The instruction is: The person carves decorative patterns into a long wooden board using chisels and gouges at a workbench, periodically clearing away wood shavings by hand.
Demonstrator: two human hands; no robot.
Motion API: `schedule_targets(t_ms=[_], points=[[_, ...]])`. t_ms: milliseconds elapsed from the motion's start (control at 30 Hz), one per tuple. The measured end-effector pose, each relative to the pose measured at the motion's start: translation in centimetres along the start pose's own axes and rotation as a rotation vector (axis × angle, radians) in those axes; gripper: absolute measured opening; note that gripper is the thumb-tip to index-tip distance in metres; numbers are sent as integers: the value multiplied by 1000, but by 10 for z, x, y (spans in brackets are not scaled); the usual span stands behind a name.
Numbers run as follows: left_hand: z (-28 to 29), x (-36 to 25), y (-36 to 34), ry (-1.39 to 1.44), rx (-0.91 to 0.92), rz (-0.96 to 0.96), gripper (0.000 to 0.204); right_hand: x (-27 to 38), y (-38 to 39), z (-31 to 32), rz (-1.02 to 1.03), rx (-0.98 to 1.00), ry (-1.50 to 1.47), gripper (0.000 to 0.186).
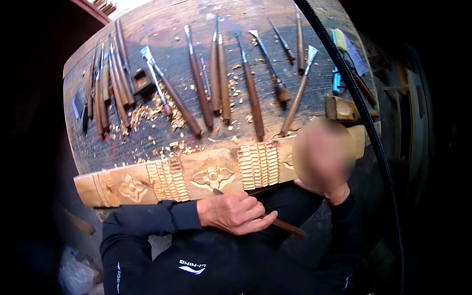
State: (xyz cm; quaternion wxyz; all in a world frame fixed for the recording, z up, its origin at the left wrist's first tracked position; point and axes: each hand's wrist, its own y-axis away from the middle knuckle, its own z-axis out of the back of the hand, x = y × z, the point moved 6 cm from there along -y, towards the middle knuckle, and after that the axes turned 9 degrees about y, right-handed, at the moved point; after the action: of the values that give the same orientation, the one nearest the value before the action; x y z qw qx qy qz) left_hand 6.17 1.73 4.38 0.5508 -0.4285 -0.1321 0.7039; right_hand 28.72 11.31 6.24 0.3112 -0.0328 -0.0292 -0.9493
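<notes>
My left hand (238, 212) is closed around a wooden-handled carving chisel (287, 226), whose tip meets the lower edge of the central flower relief on a long pale board (132, 189). The board lies across the table's near edge, carved with flowers and bands of small stepped blocks. My right hand (327, 172) is at the board's right part; a blurred patch covers most of it, so its fingers and anything in them cannot be made out.
Several chisels and gouges (201, 83) lie in a loose row on the worn wooden table (162, 34), among shavings (147, 113). A wooden mallet (346, 109) and a brush (339, 39) sit at the right. A black cable (361, 98) crosses the view. A plastic bag (78, 270) lies lower left.
</notes>
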Motion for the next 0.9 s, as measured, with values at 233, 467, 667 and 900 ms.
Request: schedule_targets(t_ms=[233, 467, 667, 900], points=[[16, -2, 0, -103, 17, 155, 33, 45, -13, -8, 40, 103, -97, 104], [0, 28, -11, -136, -71, 301, 21, 16, 31, 26, -126, 50, -692, 43], [2, 29, -10, -111, -144, 307, 26, 65, 20, 33, 118, 3, -405, 34], [-6, 30, -17, -187, -192, 252, 38, 53, 21, 18, 143, -27, -496, 43]])
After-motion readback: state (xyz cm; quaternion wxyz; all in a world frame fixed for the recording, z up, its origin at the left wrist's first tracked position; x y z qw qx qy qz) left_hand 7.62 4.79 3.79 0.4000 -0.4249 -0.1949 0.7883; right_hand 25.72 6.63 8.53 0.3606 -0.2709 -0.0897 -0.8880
